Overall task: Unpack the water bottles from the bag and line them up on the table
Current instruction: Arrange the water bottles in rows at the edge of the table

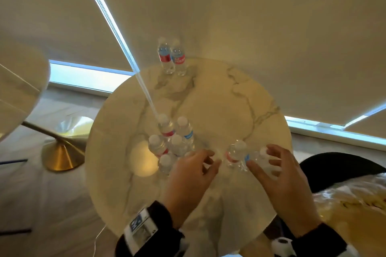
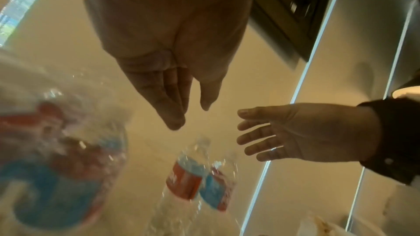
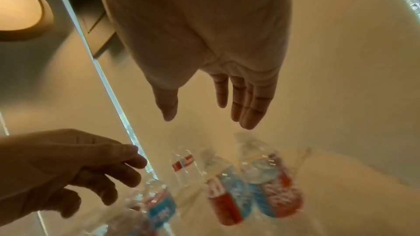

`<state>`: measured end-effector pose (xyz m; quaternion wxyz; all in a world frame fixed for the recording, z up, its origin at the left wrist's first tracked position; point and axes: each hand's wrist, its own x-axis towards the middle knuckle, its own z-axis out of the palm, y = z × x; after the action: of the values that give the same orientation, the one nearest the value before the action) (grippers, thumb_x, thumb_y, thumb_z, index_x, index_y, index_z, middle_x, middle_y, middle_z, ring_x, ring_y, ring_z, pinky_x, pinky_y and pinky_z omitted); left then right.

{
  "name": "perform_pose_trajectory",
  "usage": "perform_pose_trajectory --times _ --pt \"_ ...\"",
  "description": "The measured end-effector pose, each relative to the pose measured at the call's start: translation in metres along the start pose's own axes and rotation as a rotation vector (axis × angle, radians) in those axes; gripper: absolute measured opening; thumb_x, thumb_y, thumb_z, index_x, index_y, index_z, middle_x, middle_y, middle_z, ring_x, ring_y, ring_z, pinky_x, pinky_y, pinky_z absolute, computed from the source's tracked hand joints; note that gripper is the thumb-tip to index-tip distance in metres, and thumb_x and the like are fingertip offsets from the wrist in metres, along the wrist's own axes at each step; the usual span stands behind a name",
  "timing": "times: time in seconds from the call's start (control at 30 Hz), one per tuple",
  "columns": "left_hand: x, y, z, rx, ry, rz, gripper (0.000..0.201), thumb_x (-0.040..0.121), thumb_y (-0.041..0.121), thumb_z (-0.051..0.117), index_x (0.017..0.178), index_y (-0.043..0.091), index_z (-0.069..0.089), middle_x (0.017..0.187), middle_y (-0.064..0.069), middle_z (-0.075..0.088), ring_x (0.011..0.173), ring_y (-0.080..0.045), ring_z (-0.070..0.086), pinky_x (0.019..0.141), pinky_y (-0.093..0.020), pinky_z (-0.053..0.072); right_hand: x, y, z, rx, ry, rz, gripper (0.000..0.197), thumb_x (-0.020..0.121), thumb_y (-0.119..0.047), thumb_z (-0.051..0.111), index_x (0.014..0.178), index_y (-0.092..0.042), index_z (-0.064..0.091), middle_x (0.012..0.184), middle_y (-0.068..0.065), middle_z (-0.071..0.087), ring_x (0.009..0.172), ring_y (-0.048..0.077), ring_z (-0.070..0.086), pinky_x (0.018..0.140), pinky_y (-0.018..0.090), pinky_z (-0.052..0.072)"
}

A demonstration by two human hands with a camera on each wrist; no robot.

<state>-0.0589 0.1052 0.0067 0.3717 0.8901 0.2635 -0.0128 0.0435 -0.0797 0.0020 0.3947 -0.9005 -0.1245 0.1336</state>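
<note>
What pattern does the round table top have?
White marble with grey veins on the table top; the head view shows it best.

Round white marble tabletop (image 1: 219, 98) with grey veining; clear plastic water bottles (image 1: 172, 58), white caps, red-and-blue labels; brass-gold cone lamp base (image 1: 59, 155); black sleeves (image 1: 321, 238).

Glossy veined marble-look table (image 1: 219, 98), clear crinkly plastic bottles (image 1: 183, 131), brushed brass-coloured metal lamp base (image 1: 59, 155).
</note>
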Motion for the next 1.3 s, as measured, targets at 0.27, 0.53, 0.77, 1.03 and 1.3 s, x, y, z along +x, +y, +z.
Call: perform_pose_trajectory --times 0.27,0.53,0.77,1.03,1.3 --pt "0.077 -0.094 -0.134 0.026 0.146 0.188 0.029 0.099 0.025 0.064 0.127 0.032 0.068 0.115 0.011 0.067 0.096 -0.003 0.064 0.086 -0.023 0.057 0.051 -0.133 0.094 -0.085 -0.184 -0.186 0.029 0.087 -0.043 0.066 0.113 -0.029 0.062 0.097 -0.009 0.065 0.085 0.008 0.063 0.077 0.030 0.054" --pt "0.159 -0.139 -0.147 0.329 -0.472 0.435 0.048 0.091 0.025 0.076 0.135 0.036 0.062 0.128 0.005 0.059 0.104 -0.012 0.062 0.099 -0.033 0.055 0.109 -0.166 0.166 -0.568 -0.393 0.002 0.039 0.079 -0.042 0.075 0.106 -0.021 0.058 0.095 0.004 0.068 0.087 0.024 0.063 0.070 0.032 0.047" --pt "0.208 -0.129 -0.142 0.300 -0.397 0.432 0.037 0.090 0.023 0.075 0.125 0.018 0.065 0.114 -0.003 0.062 0.093 -0.020 0.065 0.091 -0.037 0.058 0.166 -0.165 0.171 -0.528 -0.293 -0.031 0.016 0.085 -0.024 0.060 0.098 -0.020 0.069 0.096 0.008 0.068 0.085 0.028 0.062 0.067 0.029 0.039" --pt "0.357 -0.081 -0.131 0.312 -0.214 0.407 0.042 0.091 0.022 0.073 0.131 0.013 0.062 0.124 -0.012 0.061 0.109 -0.030 0.062 0.095 -0.035 0.050 0.311 -0.171 0.159 -0.589 -0.230 -0.108 0.022 0.087 -0.013 0.060 0.105 -0.018 0.071 0.105 0.013 0.070 0.092 0.030 0.064 0.071 0.028 0.041" --pt "0.446 -0.067 -0.117 0.312 -0.057 0.376 0.040 0.090 0.021 0.071 0.129 0.013 0.064 0.117 -0.017 0.062 0.104 -0.037 0.063 0.088 -0.041 0.051 0.403 -0.178 0.153 -0.671 -0.214 -0.261 0.030 0.089 -0.012 0.058 0.116 -0.022 0.067 0.112 0.016 0.061 0.100 0.037 0.060 0.073 0.030 0.036"
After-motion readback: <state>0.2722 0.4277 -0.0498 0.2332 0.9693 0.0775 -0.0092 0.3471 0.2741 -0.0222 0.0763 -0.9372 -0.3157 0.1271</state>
